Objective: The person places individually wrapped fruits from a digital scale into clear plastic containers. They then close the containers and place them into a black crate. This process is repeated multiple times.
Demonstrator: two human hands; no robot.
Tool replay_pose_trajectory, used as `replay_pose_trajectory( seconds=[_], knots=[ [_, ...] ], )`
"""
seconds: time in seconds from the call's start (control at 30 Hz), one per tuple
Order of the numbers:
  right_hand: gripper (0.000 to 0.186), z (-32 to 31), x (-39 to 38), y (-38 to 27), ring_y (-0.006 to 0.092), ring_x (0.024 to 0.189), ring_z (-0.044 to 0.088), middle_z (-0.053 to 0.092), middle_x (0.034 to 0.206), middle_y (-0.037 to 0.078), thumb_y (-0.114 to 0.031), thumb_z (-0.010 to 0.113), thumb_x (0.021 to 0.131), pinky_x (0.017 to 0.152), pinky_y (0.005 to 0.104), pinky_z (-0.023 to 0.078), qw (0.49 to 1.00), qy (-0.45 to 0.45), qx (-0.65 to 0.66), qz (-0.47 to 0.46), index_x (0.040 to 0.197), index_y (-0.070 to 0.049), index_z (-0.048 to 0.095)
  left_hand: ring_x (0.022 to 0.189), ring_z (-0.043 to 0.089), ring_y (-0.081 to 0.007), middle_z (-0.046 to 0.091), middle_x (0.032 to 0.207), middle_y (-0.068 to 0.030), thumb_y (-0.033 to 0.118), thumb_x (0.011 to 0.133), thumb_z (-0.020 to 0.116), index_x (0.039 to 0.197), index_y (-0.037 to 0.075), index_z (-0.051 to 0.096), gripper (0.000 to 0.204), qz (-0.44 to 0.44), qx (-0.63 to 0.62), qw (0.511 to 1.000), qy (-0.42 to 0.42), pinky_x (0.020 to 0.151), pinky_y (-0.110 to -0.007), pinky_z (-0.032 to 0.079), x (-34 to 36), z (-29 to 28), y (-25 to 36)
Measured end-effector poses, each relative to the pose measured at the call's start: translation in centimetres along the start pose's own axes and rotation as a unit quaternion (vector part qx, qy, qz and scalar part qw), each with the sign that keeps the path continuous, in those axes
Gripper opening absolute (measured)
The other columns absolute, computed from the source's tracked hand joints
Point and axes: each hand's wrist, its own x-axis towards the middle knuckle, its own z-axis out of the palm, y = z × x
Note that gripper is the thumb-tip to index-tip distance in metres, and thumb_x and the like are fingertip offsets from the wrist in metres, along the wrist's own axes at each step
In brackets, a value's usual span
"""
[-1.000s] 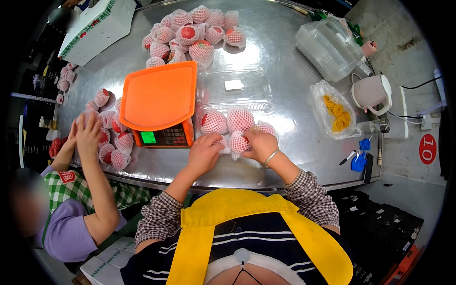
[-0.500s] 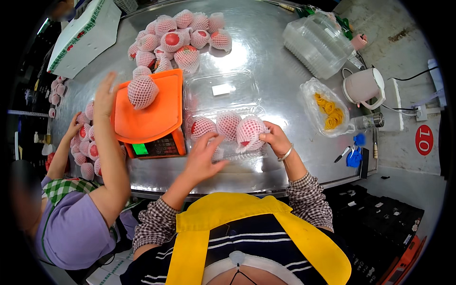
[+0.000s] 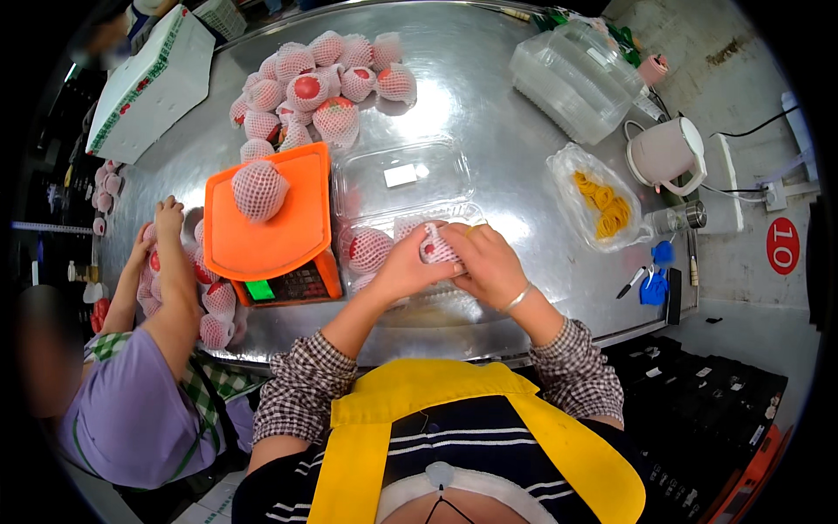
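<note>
My left hand [image 3: 408, 269] and my right hand [image 3: 484, 262] are wrapped together around a red fruit in a pink foam net [image 3: 436, 245], held over the near half of an open clear plastic clamshell [image 3: 345, 214]. Another netted fruit [image 3: 368, 251] sits in that half at the left, with others partly hidden by my hands. The far half of the clamshell lies flat with a white label [image 3: 401, 175]. Just left of the container, an orange digital scale [image 3: 266, 236] carries one netted fruit [image 3: 258, 189] on its pan.
A co-worker [image 3: 140, 410] reaches into netted fruits [image 3: 218, 301] at the left. A fruit pile [image 3: 314, 87], foam box [image 3: 144, 96], stacked clear containers [image 3: 572, 83], bag of yellow rubber bands [image 3: 602, 201], kettle [image 3: 663, 157], flask [image 3: 676, 218] and blue tools [image 3: 655, 288] share the steel table.
My hands have closed in around the netted fruit, the left moving right. A netted fruit appeared on the scale's pan; the co-worker's raised hand has since moved down and left.
</note>
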Motion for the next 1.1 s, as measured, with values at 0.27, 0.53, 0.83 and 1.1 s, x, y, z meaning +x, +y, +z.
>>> replay_pose_trajectory(
  seconds=[0.27,0.53,0.83,1.1],
  knots=[
    [0.062,2.0,0.5,6.1,0.0339,0.1,0.055,0.059,0.108,0.015,-0.017,0.077,0.058,0.088,0.0399,0.047,0.994,0.054,-0.056,0.078,0.114,-0.004,0.055,0.109,0.052,-0.0301,0.053,0.125,-0.0141,0.018,0.069,0.079,0.126,0.005,0.053,0.064,0.213,0.458,0.856,0.115,0.092,-0.039,0.045,0.5,-1.7,-2.3],
    [0.062,4.2,0.6,7.0,0.0347,0.097,0.057,0.06,0.107,0.015,-0.018,0.079,0.057,0.086,0.0412,0.048,0.991,0.057,-0.095,0.077,0.113,-0.004,0.055,0.112,0.047,-0.0335,0.052,0.122,-0.0117,0.014,0.062,0.079,0.119,0.008,0.057,0.061,0.218,0.467,0.854,0.063,0.095,-0.044,0.043,-0.8,-2.4,-4.3],
    [0.063,3.4,1.7,6.7,0.0337,0.099,0.057,0.06,0.106,0.015,-0.021,0.081,0.057,0.087,0.0404,0.048,0.992,0.027,-0.08,0.098,0.112,-0.004,0.055,0.109,0.048,-0.034,0.049,0.117,-0.0138,0.016,0.057,0.08,0.115,0.01,0.054,0.064,0.16,0.581,0.789,0.119,0.089,-0.044,0.043,1.9,0.0,-5.1],
    [0.06,3.8,1.1,6.8,0.0321,0.1,0.057,0.06,0.106,0.014,-0.018,0.079,0.058,0.085,0.0398,0.047,0.995,0.04,-0.088,0.011,0.112,-0.005,0.054,0.113,0.047,-0.0336,0.048,0.122,-0.0146,0.021,0.057,0.083,0.118,0.01,0.052,0.069,0.173,0.573,0.8,0.047,0.095,-0.043,0.042,-1.9,0.0,-4.3]
  ],
)
